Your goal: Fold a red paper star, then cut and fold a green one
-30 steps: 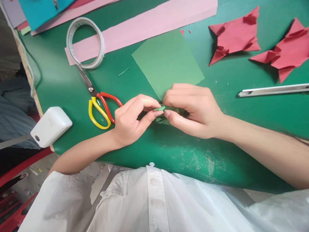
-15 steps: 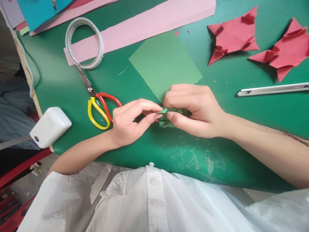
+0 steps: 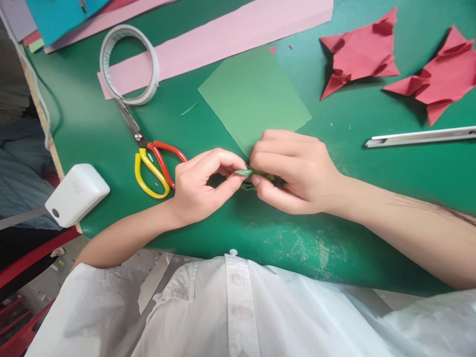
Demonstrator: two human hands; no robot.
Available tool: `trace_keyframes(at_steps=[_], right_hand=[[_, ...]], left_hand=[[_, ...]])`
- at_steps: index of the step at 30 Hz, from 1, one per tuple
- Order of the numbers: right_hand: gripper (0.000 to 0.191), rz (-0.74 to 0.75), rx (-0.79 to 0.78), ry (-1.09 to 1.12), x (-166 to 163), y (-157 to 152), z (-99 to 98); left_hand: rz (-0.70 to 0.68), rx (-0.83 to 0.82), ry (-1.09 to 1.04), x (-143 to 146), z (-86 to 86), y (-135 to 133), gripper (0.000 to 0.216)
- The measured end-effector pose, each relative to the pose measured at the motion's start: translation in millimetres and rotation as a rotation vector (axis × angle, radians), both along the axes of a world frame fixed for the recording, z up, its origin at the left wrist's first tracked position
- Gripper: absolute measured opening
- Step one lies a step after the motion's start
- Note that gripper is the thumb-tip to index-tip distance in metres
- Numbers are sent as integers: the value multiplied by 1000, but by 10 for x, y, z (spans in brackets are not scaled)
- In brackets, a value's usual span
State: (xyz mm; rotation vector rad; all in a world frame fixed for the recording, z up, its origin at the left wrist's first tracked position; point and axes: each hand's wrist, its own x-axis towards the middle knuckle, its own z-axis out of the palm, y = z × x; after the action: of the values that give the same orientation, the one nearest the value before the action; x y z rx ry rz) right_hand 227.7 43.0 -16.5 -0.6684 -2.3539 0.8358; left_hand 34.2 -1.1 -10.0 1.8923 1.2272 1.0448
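Note:
Both hands meet over the near middle of the green table. Between them is a small folded green paper piece, mostly hidden by fingers. My left hand pinches its left tip between thumb and forefinger. My right hand is curled over the rest of it, fingers pressed together on the folds. Just behind the hands lies a flat square sheet of green paper, its near corner tucked under my right fingers.
Scissors with yellow and red handles lie left of my left hand, a roll of white tape behind them. Long pink paper strip at the back. Two folded red paper shapes far right, a metal ruler below them. White device at the table's left edge.
The hands have drawn closer together and the folded green piece is pressed flatter, with less of it showing below the fingers. The rest of the table is unchanged.

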Motion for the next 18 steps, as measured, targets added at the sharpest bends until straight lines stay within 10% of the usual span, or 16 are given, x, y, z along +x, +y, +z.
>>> trace_keyframes(at_steps=[12, 18], right_hand=[[27, -69, 43, 13, -32, -44, -15], [27, -22, -36, 26, -18, -1, 5]], left_hand=[[34, 289, 116, 41, -25, 5, 12], [27, 64, -16, 15, -29, -14, 12]])
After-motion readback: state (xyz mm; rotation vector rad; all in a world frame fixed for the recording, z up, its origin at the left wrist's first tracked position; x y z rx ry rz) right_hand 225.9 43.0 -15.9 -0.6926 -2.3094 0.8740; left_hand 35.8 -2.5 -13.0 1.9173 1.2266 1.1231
